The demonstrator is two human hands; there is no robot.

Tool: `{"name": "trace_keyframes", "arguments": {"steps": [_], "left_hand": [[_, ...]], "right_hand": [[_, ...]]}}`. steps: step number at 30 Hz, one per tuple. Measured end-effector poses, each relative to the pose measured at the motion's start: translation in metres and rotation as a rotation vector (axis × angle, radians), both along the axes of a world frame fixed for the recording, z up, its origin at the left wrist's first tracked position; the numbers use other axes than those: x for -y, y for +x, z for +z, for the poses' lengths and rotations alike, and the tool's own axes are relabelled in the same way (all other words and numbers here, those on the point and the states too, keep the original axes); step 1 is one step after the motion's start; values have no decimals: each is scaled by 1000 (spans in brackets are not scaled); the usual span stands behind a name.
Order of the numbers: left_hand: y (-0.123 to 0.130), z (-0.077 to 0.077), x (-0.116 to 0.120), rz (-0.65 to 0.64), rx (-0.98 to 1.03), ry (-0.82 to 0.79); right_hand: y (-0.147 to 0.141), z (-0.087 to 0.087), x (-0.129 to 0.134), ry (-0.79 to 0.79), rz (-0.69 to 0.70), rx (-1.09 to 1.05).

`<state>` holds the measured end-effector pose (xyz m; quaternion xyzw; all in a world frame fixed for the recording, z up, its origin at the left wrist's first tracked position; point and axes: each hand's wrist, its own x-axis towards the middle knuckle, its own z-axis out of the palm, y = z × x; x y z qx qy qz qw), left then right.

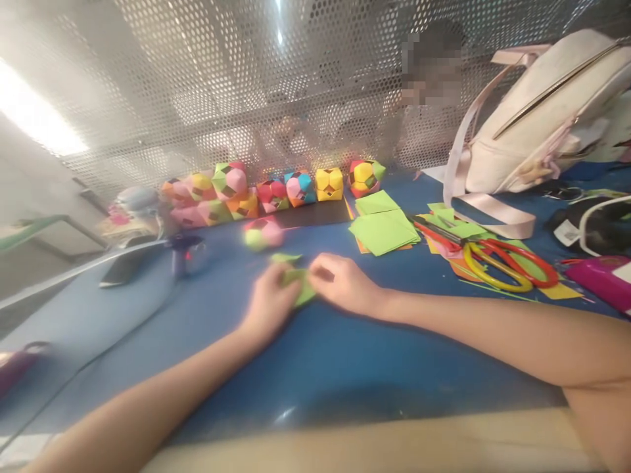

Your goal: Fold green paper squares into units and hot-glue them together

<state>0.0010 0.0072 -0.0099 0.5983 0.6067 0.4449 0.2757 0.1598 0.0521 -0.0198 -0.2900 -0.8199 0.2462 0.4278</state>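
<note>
A small green piece of paper (pixel 304 289) is held between my two hands above the blue table (pixel 315 368). My left hand (pixel 273 289) has its fingers closed on the paper's left side, and my right hand (pixel 340 279) pinches its right side. Just behind my left hand lies another green paper piece (pixel 286 257). Farther back is a blurred pink and green folded paper ball (pixel 263 233). Square green sheets (pixel 384 230) are stacked to the right, behind my right hand.
Several colourful folded paper balls (pixel 300 188) line the perforated panel (pixel 315 98). Scissors with red and yellow handles (pixel 497 266) rest on paper scraps at the right, before a pale backpack (pixel 537 125). A dark phone (pixel 129 263) and a cable are at the left.
</note>
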Motion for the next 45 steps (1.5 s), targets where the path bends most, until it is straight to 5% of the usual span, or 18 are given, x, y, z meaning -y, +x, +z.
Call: {"name": "trace_keyframes", "arguments": {"steps": [24,34,45], "left_hand": [[6,6,5,-230,-224,-42],[-3,-1,-1,-24,-32,49],[4,3,3,-38,-99,21]], "right_hand": [[4,3,2,284,162,-78],[2,5,2,-84,67,-54],[1,4,2,-100,53,-58]]}}
